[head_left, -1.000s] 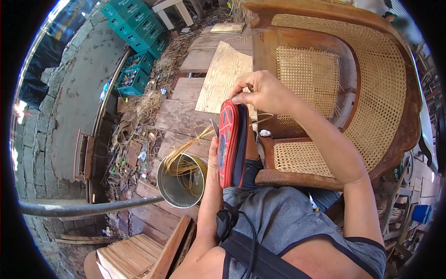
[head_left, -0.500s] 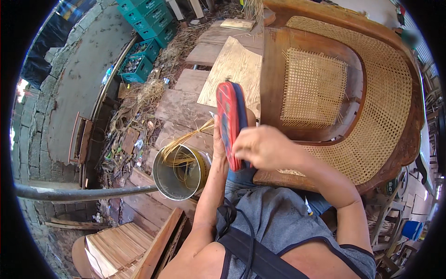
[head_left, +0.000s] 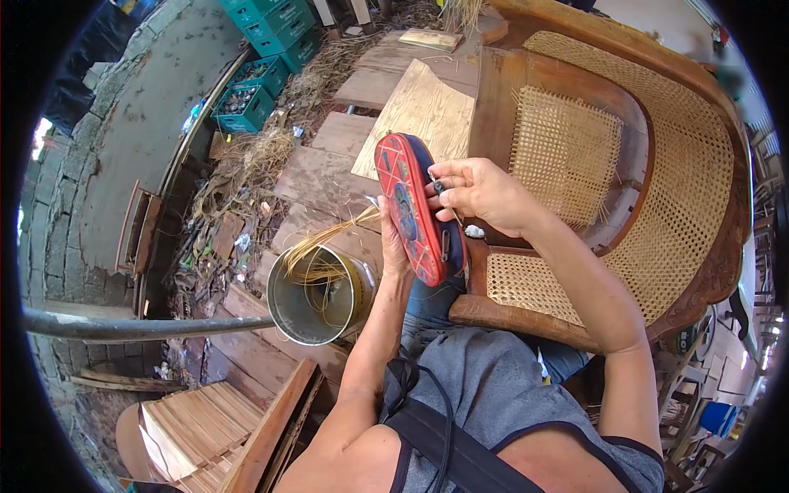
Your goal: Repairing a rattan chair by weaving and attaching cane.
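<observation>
My left hand (head_left: 394, 242) is closed on a red zip pencil case (head_left: 408, 218) with dark blue sides, held upright and slightly tilted above my lap. Its red face has pale crossing lines and a dark oval picture. Close against the case's right side, my right hand (head_left: 486, 195) pinches a small dark thing (head_left: 438, 187) between thumb and fingers; its kind is too small to tell. A zip pull (head_left: 445, 245) shows lower on the case's side. Just below the right fingers is a small white lump (head_left: 474, 232).
A carved wooden chair frame (head_left: 526, 315) with woven cane (head_left: 567, 156) lies at the right. Left of my left forearm stands a metal bucket (head_left: 278, 306) with yellow cane strands (head_left: 329, 240). A plywood piece (head_left: 415, 115) lies ahead; teal crates (head_left: 246, 111) stand far left.
My right hand has moved up along the case from its lower end and now pinches a small dark thing. The case has turned, showing more of its red face.
</observation>
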Demonstrator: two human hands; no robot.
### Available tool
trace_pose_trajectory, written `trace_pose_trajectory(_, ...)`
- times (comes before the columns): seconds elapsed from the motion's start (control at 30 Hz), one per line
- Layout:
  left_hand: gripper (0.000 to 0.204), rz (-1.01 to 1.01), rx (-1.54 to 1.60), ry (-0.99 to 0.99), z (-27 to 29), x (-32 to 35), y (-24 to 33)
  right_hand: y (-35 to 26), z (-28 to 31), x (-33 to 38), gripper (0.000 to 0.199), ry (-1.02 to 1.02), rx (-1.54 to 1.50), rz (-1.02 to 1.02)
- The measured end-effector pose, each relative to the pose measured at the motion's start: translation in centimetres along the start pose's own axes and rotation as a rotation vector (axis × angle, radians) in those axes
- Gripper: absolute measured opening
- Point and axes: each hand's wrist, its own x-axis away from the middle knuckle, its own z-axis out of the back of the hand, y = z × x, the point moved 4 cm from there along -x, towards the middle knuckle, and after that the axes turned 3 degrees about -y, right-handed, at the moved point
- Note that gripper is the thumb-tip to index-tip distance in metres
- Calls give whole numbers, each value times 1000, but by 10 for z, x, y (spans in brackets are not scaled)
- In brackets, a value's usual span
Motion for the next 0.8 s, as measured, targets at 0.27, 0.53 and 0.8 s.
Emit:
trace_pose_trajectory(0.27, 73, -162, -44, 51, -15, 0, 0, -19, -27, -2, 43, 156, 887, 343)
trace_pose_trajectory(0.53, 78, -103, 46, 138, -12, 7, 3, -33, -49, 52, 37, -52, 1248, 485)
trace_pose_trajectory(0.8, 73, -3, 42, 84, -4, 6, -1, -25, -47, 57, 11, -172, 1099, 461)
